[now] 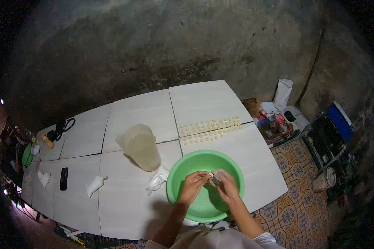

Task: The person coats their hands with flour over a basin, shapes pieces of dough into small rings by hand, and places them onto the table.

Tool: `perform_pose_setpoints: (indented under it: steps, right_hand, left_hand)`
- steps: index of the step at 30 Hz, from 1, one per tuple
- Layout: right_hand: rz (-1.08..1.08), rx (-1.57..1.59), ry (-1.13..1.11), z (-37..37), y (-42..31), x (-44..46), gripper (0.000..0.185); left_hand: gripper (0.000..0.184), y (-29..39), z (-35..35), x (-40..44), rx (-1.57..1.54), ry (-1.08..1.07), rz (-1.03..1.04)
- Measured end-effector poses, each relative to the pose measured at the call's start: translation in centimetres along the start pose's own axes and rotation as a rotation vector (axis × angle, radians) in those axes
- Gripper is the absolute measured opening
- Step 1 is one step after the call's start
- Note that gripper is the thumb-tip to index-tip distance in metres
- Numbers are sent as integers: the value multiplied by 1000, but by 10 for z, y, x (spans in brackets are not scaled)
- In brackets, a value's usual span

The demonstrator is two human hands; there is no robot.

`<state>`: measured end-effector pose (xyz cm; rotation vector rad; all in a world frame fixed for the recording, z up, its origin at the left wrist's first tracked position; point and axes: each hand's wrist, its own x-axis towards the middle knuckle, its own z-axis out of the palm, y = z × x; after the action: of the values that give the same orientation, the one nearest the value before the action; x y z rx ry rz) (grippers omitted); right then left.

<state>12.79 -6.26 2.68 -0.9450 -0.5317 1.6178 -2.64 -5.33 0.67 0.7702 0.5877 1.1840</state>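
Over a green basin (178, 168) at the table's front edge, my left hand (193, 185) and my right hand (225, 185) meet at the fingertips. A small pale piece of dough (210, 175) shows between them, held by both hands' closed fingers. Some white powder coats the fingers of the right hand. Beyond the basin, rows of small pale round pieces (207, 128) lie on the white tiled table (253, 166). Much of the basin's inside is hidden by my hands.
A cloudy plastic pitcher (141, 148) and a plastic bag (158, 179) stand left of the basin. Farther left are a white bag (95, 185), a black phone (64, 179) and a green bowl (27, 155). A bucket (325, 179) stands on the patterned floor at right.
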Motion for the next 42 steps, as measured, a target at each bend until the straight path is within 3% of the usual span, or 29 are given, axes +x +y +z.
perform_pose_setpoints:
  steps: [2,4,6,8,12,16,21,25,28,34,42]
  right_hand:
    - [1,65,-37,6,-6,-4,11]
    - [-237,-337,-71,10,-10,-9,11]
    - [-341,-461,-41,15,-16,-16,14]
    - [-721,-935,-4,16,-20,-19,16]
    - [-795,-962,49,14,-17,-15,17]
    - [-996,-1251,52,15,-24,-18,19]
    - [-1153,-1377,6,10,-24,-15,18]
    - [-1152,-1379,38,12,-22,-15,20]
    - [-937,-1185,78,11,-20,-15,22]
    - [-935,-1181,70,6,-18,-12,20]
    - [-1119,-1342,-42,9,-25,-15,20]
  left_hand:
    - [18,-1,0,-1,18,5,29]
    - [19,0,-1,-2,-5,21,26]
    - [20,-1,0,-2,-4,41,22]
    - [19,-4,-3,-1,-13,11,41]
    - [20,-1,4,-2,-14,4,0]
    - [21,7,10,-5,-29,4,-71]
    - [21,-3,3,-2,4,25,-67]
    - [21,-2,0,-1,-4,4,-62]
    - [21,-1,0,-2,-10,-25,-37]
    - [23,1,-1,-2,39,-36,-99]
    - [19,1,-2,-1,-112,-113,-185]
